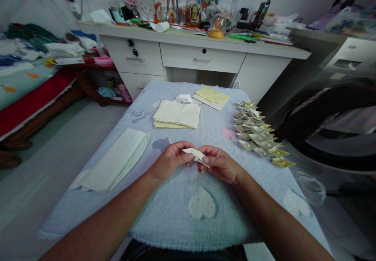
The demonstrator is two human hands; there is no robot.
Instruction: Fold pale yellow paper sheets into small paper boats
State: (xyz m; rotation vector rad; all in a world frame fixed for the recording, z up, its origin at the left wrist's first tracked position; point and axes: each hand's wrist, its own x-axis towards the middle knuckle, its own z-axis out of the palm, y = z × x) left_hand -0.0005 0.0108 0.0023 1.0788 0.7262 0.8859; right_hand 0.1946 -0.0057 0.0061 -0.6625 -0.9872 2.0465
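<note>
Our grip is narrow: left hand (172, 159) and right hand (221, 162) both pinch one small folded paper (197, 153) between thumbs and fingers, one hand at each end. We hold it on the near side of the stack (176, 114), a little to its right. We cannot tell whether our hands touch the cloth-covered worktop (176, 222).

Nearer to us than the stack and to its left, we have a long pile (117, 159) of pale sheets lying slantwise. Right of the stack, we see folded shapes (258, 137), pale and yellow, close together in rows. Just beyond the stack lies a crumpled wad (184, 98); past the stack to its right, a yellow sheet (212, 94) lies on a white sheet (212, 103). Farther behind the stack, we see drawers (188, 53) and a jar (193, 12). Well left of the stack is a bed (29, 77); well right, a washer (349, 57).
</note>
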